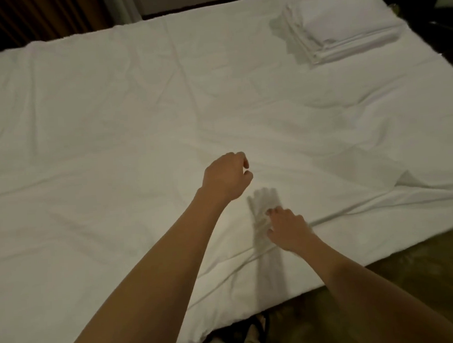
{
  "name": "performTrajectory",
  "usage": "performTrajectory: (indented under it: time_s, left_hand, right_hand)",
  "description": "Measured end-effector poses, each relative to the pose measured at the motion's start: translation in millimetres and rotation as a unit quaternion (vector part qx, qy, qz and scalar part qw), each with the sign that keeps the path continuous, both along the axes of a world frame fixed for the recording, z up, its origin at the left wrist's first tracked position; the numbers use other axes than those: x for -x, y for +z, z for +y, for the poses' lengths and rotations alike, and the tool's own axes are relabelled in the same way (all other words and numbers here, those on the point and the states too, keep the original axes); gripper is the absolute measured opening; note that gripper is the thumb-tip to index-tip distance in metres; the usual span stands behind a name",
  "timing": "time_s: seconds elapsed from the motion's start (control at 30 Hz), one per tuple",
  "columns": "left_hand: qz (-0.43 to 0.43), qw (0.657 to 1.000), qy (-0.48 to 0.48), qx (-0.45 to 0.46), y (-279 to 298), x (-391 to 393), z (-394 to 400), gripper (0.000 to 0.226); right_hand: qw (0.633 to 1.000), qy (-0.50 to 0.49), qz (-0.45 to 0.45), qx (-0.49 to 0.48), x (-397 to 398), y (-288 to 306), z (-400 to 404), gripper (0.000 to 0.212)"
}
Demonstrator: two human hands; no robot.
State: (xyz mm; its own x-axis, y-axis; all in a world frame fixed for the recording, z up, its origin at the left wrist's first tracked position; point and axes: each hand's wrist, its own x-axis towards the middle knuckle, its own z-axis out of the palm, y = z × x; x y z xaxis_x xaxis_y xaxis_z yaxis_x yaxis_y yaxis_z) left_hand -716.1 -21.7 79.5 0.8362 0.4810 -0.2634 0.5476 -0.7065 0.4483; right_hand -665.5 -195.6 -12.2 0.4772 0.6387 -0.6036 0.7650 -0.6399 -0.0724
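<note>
Over the near edge of the bed, we are leaning above a white sheet that is lying spread across the whole mattress. Its long axis is running from left to right across our view. It is tilted a little, so the far edge is climbing toward the upper right. The short sides are pointing away from us and back toward our legs. The cloth is showing only plain white, crossed by shallow creases. One long fold line is running from the far edge down toward the middle. Near the right side a corner flap is lying turned over on itself.

Our left hand is hovering above the middle of the sheet with its fingers curled in toward the thumb. We are seeing no cloth held in it. Our right hand is sitting lower and nearer to us, with its fingers bent. Its fingertips are touching the sheet just beside a raised ridge. The hand is blurred, so we cannot tell whether it is pinching the fabric or only pressing it.

At the far right corner a stack of folded linen is resting on the sheet, well apart from both hands. A brown floor is showing beyond the near edge.
</note>
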Motion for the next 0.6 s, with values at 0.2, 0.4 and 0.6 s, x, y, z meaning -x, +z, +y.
performTrajectory:
  time_s: [0.2,0.4,0.6]
  left_hand:
    - [0.072,0.997,-0.001,0.032,-38.4,-19.1,0.4,0.028]
    - [0.180,0.980,-0.028,0.080,-97.9,-12.0,-24.4,0.029]
    - [0.202,0.975,-0.008,0.090,-119.7,-47.7,-14.8,0.033]
  right_hand:
    - [1.000,-0.013,-0.011,-0.009,-60.0,8.0,4.1,0.045]
    - [0.993,-0.041,-0.058,-0.099,-148.6,24.5,67.9,0.046]
    - [0.994,-0.030,-0.042,-0.094,-195.2,8.9,85.1,0.043]
